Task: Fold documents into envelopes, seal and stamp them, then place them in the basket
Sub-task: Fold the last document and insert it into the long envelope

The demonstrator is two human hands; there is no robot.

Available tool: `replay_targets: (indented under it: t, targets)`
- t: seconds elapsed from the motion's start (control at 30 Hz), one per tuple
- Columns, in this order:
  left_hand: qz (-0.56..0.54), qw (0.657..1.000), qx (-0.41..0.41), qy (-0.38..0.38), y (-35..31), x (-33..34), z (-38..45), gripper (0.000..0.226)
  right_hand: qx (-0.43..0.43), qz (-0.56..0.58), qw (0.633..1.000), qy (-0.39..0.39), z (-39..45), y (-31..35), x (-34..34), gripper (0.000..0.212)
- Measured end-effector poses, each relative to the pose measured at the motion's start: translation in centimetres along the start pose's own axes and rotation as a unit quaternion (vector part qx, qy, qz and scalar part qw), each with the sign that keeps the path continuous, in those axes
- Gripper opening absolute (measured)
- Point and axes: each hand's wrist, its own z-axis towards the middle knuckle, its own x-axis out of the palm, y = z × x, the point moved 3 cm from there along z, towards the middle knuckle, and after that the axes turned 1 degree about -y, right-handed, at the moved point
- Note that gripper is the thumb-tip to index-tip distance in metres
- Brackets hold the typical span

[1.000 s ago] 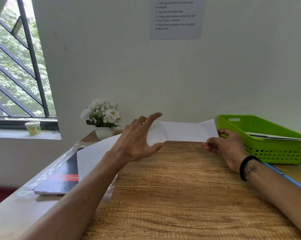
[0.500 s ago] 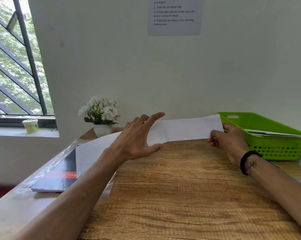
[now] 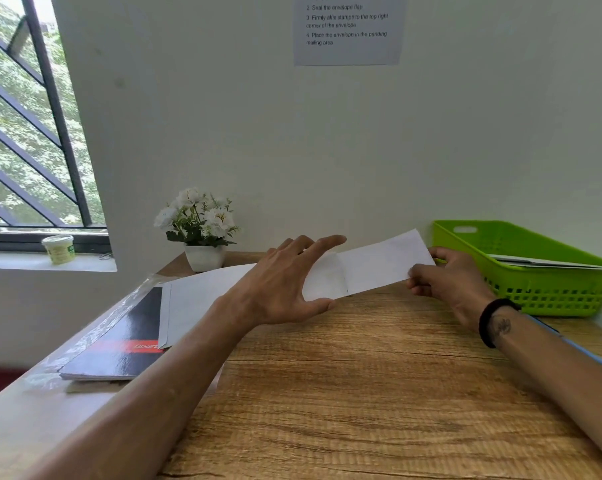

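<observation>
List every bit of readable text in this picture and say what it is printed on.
White paper notice taped to the wall, cut off at the top:
"envelopes"
"2 Seal the envelope flap"
"3 Firmly affix stamps to the top right corner of the envelope"
"4 Place the envelope in the pending mailing area"
Glossy black book with a red band: white lettering, too blurred to read.
Small pale green tub on the windowsill: label too small to read.

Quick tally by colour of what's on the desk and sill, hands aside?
White: 3, held envelope, flat envelope, flower pot
Green: 1, basket
Black-and-red: 1, notebook
Cream: 1, tub
Total: 6
</observation>
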Motion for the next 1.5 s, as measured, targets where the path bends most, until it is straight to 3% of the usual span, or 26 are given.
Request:
replay_targets:
  t: [0.27, 0.5, 0.6, 0.9, 1.1, 1.3, 1.5]
  targets:
    - [0.01, 1.0, -0.001, -0.025, -0.3, -0.4, 0.1, 0.094, -0.006, -0.015, 0.999, 0.036, -0.6, 0.1, 1.1, 0.045]
    - [0.022, 0.999, -0.005, -0.045, -0.3, -0.6, 0.1, 0.093, -0.021, 0.037, 0.998, -0.053, -0.2, 0.2, 0.3, 0.027]
    - [0.025, 0.999, -0.003, -0.047, -0.4, -0.5, 0.1, 0.092, -0.019, 0.045, 0.997, -0.054, -0.2, 0.2, 0.3, 0.017]
    - [0.022, 0.999, -0.001, -0.044, -0.5, -0.4, 0.0, 0.091, -0.021, 0.061, 0.998, 0.023, -0.8, 0.1, 1.4, 0.011]
    - [0.023, 0.999, 0.003, -0.043, -0.7, -0.3, 0.0, 0.09, -0.006, 0.062, 0.996, 0.071, -1.4, -0.1, 2.3, 0.018]
    - [0.022, 0.999, 0.009, -0.047, -1.1, -0.4, 0.1, 0.09, 0.028, 0.092, 0.986, 0.139, -2.4, 0.1, 3.5, 0.027]
    - [0.02, 0.998, 0.017, -0.053, -1.6, -0.5, 0.1, 0.089, 0.017, 0.073, 0.977, 0.198, -2.8, 0.5, 4.0, 0.05]
